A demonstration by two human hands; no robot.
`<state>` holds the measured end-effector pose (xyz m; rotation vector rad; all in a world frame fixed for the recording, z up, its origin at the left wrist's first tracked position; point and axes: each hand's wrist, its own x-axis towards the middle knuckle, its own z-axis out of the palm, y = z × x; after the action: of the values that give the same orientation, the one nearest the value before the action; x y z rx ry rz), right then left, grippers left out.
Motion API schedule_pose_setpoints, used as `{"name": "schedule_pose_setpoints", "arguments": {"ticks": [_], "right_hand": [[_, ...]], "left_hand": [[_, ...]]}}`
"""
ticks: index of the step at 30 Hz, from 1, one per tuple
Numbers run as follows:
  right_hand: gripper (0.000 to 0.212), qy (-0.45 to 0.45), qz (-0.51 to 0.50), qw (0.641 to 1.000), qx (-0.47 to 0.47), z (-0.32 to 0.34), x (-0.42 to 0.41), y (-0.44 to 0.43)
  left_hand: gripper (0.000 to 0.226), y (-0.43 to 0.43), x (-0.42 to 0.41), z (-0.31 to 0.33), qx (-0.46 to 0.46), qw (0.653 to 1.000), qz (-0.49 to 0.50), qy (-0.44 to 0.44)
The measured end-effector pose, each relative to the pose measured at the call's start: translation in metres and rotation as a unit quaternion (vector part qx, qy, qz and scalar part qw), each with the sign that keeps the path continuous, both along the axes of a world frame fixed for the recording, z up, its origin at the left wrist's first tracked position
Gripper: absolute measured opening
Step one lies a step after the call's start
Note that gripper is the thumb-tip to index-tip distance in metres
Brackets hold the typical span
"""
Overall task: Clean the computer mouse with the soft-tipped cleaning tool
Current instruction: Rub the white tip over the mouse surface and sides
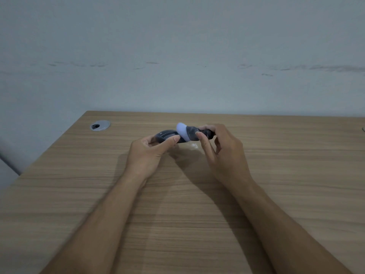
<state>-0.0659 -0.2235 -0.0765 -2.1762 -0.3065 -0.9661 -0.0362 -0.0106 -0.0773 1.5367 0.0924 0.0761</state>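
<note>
A dark computer mouse (165,135) is held just above the wooden desk (276,175) near its far middle, gripped by my left hand (150,153) between thumb and fingers. My right hand (221,149) pinches a dark-handled cleaning tool (192,133) whose pale lilac soft tip (182,131) presses against the right end of the mouse. Part of the mouse is hidden behind my left fingers and the tip. The tool's handle end disappears inside my right fingers.
A round metal cable grommet (100,125) sits in the desk's far left corner. A plain grey wall (177,56) rises right behind the desk's far edge. A small pale smear (194,145) lies on the desk under the tool.
</note>
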Motion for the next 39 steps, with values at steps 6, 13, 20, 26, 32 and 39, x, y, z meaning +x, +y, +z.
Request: {"name": "schedule_pose_setpoints", "arguments": {"ticks": [6, 13, 20, 26, 32, 39], "right_hand": [[0.018, 0.028, -0.015, 0.999, -0.016, -0.005, 0.005, -0.005], [0.014, 0.05, 0.051, 0.997, 0.032, 0.004, -0.007, 0.004], [0.011, 0.07, 0.0, 0.995, 0.078, 0.006, -0.003, -0.001], [0.02, 0.007, 0.088, 0.996, 0.0, 0.017, -0.02, 0.022], [0.017, -0.009, 0.031, 0.999, 0.019, 0.015, -0.013, 0.015], [0.023, -0.037, 0.038, 0.998, -0.017, 0.019, -0.018, 0.021]], "left_hand": [[0.039, 0.004, -0.002, 0.003, 0.014, 1.0, 0.01, -0.006], [0.048, -0.001, -0.003, -0.001, 0.152, 0.983, -0.024, -0.098], [0.057, -0.004, -0.008, 0.003, 0.258, 0.945, -0.047, -0.195], [0.06, -0.006, -0.006, 0.004, 0.319, 0.913, -0.039, -0.254], [0.06, -0.008, -0.004, 0.004, 0.361, 0.888, -0.023, -0.284], [0.06, -0.004, 0.001, 0.001, 0.372, 0.88, -0.016, -0.296]]}}
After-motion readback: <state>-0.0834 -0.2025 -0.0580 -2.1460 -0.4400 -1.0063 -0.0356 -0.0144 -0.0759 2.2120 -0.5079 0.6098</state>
